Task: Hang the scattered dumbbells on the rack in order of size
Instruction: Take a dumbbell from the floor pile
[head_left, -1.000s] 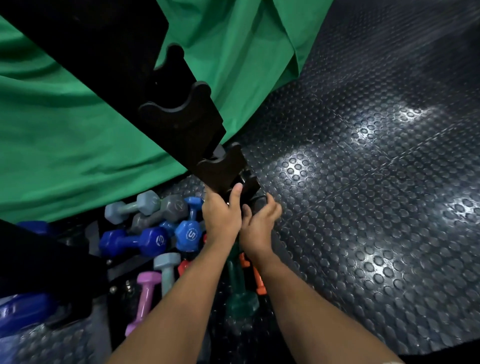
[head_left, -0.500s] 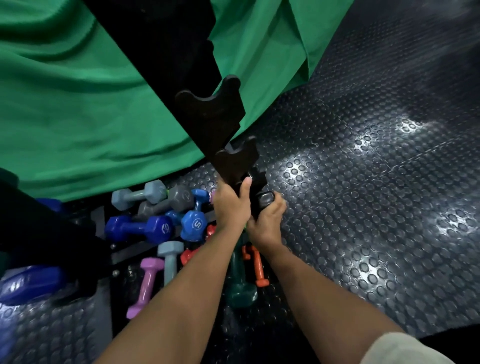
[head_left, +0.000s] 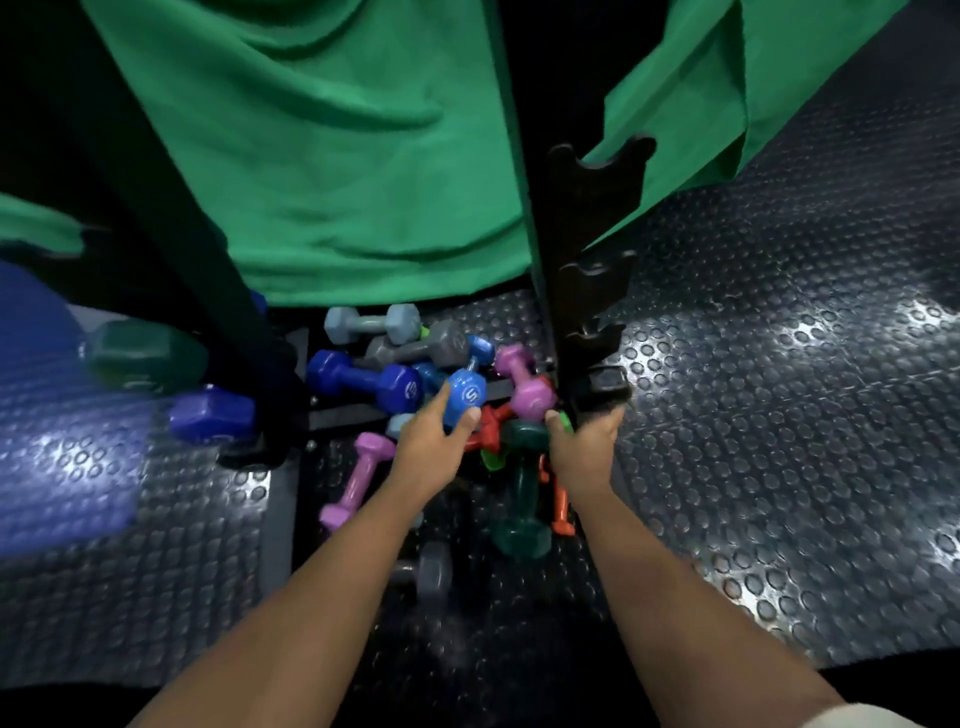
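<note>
Amid piled dumbbells, left hand (head_left: 434, 441) grip half-closed around blue dumbbell (head_left: 466, 396).

The tall black notched rack upright (head_left: 589, 291) runs off the top edge. Left of it, a teal dumbbell (head_left: 145, 356) and a dark blue one (head_left: 210, 418) are smeared by blur — their markings unreadable. Nearer than the upright, a grey dumbbell (head_left: 434, 574) is dim and blurred — half behind the left forearm.

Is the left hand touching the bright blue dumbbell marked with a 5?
Yes, the left hand has its fingers around the head of the bright blue dumbbell.
</note>
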